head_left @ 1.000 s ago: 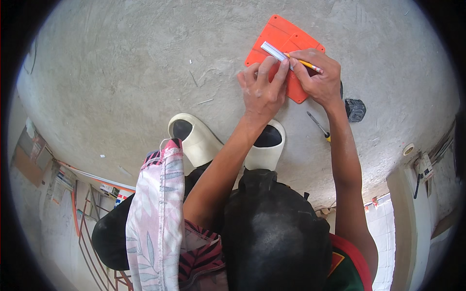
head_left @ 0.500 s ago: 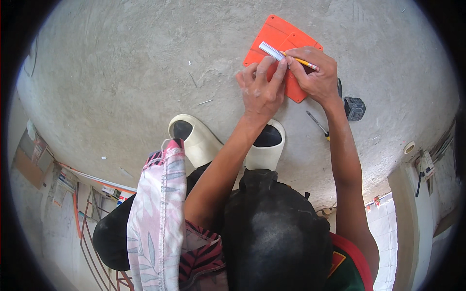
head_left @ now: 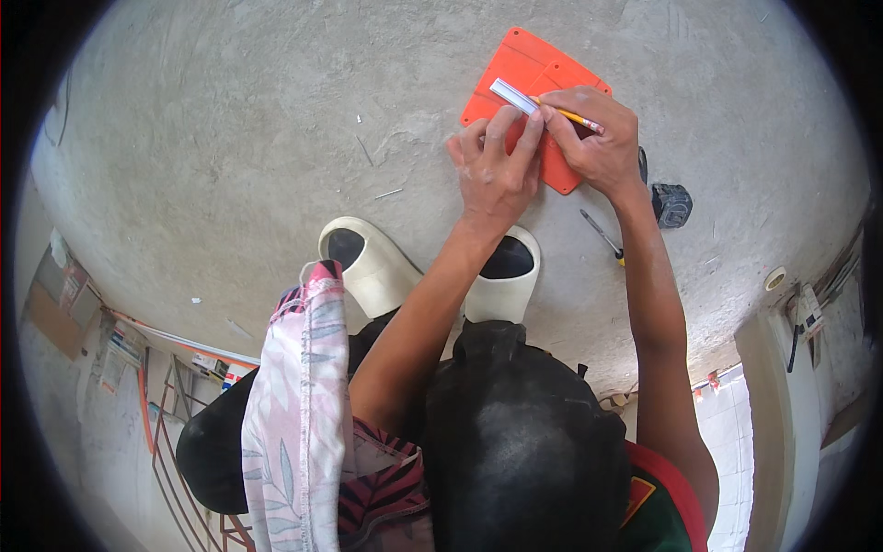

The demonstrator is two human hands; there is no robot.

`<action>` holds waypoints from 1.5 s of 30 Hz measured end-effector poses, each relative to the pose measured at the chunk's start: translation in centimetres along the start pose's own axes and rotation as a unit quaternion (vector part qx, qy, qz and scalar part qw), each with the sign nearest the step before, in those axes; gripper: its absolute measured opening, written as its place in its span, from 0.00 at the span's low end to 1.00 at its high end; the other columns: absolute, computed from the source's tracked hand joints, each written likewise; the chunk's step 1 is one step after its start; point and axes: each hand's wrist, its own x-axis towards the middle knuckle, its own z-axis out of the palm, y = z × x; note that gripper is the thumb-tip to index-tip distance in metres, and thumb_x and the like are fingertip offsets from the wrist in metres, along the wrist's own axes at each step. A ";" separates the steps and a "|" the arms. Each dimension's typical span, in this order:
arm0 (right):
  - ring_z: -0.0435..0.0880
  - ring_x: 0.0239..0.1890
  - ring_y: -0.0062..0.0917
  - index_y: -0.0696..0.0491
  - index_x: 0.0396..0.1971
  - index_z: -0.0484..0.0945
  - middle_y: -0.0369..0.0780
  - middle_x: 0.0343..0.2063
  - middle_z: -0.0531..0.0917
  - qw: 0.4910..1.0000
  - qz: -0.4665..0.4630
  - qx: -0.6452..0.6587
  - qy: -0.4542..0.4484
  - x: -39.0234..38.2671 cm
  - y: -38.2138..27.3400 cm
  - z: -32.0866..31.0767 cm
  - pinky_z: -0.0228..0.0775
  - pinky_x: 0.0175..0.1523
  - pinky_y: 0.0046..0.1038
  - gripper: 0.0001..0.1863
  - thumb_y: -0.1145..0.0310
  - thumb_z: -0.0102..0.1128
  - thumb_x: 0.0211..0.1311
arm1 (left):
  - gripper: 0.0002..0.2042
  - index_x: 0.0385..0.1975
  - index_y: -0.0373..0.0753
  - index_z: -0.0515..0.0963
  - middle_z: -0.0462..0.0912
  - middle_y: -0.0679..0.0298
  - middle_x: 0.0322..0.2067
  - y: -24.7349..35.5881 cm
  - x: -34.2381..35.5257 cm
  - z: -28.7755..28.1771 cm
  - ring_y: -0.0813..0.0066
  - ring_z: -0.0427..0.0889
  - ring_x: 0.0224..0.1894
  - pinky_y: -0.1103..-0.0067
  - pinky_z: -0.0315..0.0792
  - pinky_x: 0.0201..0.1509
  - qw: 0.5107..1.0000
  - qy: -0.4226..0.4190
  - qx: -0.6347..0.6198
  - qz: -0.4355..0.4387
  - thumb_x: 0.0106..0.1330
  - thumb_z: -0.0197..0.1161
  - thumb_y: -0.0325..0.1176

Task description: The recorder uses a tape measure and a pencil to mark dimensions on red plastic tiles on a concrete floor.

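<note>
Two flat orange plates (head_left: pixel 506 69) with small holes at their corners lie on the concrete floor, one partly over the other. On them rests a short, whitish straight strip (head_left: pixel 511 95), its near end under my fingertips; its exact kind I cannot make out. My left hand (head_left: pixel 497 175) pinches that near end, with the other fingers bent over the plates. Between the fingers of my right hand (head_left: pixel 602 143) is a yellow pencil (head_left: pixel 579 120), its tip against the strip's edge. My right fingers partly cover the plates and meet my left fingertips.
A dark tape measure (head_left: pixel 672 205) and a screwdriver (head_left: pixel 602 235) with a yellow-and-black handle lie right of the plates. My cream slippers (head_left: pixel 372 276) are nearer me. A roll of tape (head_left: pixel 775 279) lies far right, and a thin metal piece (head_left: pixel 389 193) lies left of the plates.
Both hands, the strip and the pencil stay almost in place. The patterned cloth by my left arm has shifted slightly.
</note>
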 end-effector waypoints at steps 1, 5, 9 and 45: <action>0.88 0.30 0.29 0.57 0.34 0.87 0.41 0.30 0.89 1.000 0.000 0.001 0.000 0.0 0.0 0.0 0.78 0.37 0.27 0.05 0.77 0.68 0.57 | 0.29 0.56 0.53 0.84 0.75 0.70 0.56 -0.1 0.0 -0.1 0.62 0.71 0.52 0.63 0.64 0.54 1.000 -0.006 0.008 -0.006 0.50 0.75 0.28; 0.88 0.30 0.29 0.57 0.33 0.87 0.41 0.29 0.89 1.000 0.023 0.002 -0.015 -0.2 -0.3 -0.5 0.78 0.37 0.27 0.05 0.76 0.68 0.56 | 0.29 0.56 0.53 0.84 0.75 0.70 0.55 0.1 0.0 -0.2 0.62 0.71 0.52 0.63 0.63 0.55 1.000 -0.019 0.002 -0.009 0.50 0.75 0.28; 0.87 0.30 0.29 0.57 0.33 0.87 0.40 0.29 0.89 1.000 -0.006 -0.005 -0.005 0.0 0.0 0.0 0.78 0.36 0.27 0.05 0.77 0.68 0.56 | 0.28 0.56 0.53 0.84 0.75 0.70 0.55 -0.2 -0.1 -0.1 0.63 0.71 0.52 0.63 0.63 0.54 1.000 -0.010 0.005 -0.006 0.50 0.75 0.28; 0.87 0.30 0.29 0.57 0.32 0.86 0.41 0.29 0.88 1.000 0.002 -0.010 0.001 -0.4 -0.2 -0.6 0.77 0.37 0.27 0.04 0.77 0.69 0.56 | 0.28 0.56 0.53 0.83 0.75 0.70 0.55 0.1 0.1 -0.2 0.63 0.71 0.52 0.64 0.63 0.54 1.000 -0.008 -0.003 -0.007 0.51 0.74 0.28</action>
